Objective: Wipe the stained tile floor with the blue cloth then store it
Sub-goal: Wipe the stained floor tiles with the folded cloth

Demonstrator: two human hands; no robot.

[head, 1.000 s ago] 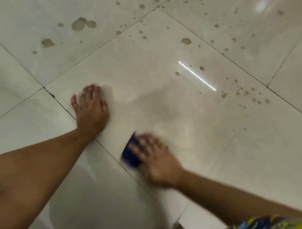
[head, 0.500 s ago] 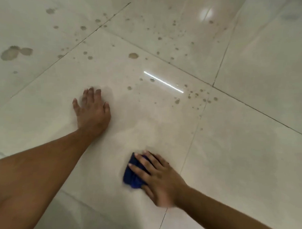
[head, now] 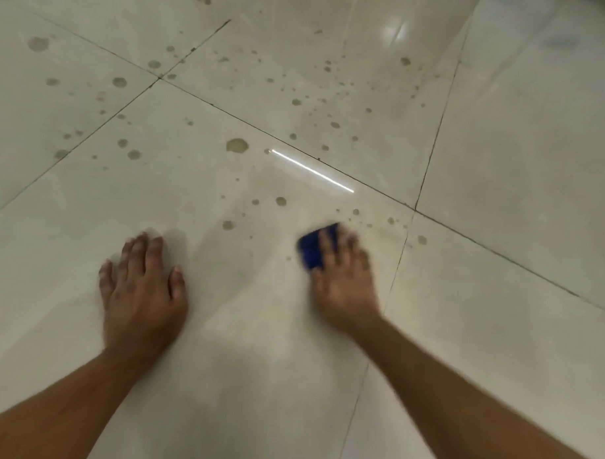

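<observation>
A folded blue cloth [head: 312, 248] lies pressed on the glossy beige tile floor [head: 502, 167], under the fingers of my right hand [head: 344, 282], which is blurred with motion. Only the cloth's left part shows past the fingers. My left hand [head: 143, 292] rests flat on the same tile to the left, fingers apart and holding nothing. Brown stain spots dot the floor ahead of both hands, among them a larger blotch [head: 237, 145] and small drops [head: 281, 201] just beyond the cloth.
Dark grout lines [head: 430, 158] cross the floor between the large tiles. A bright streak of reflected light [head: 311, 170] lies ahead of the cloth. More stain spots [head: 38, 43] spread over the far-left tiles.
My right hand has slid the cloth forward and to the right, up to the spots near the grout line. My left hand stays planted flat; the view has swung.
</observation>
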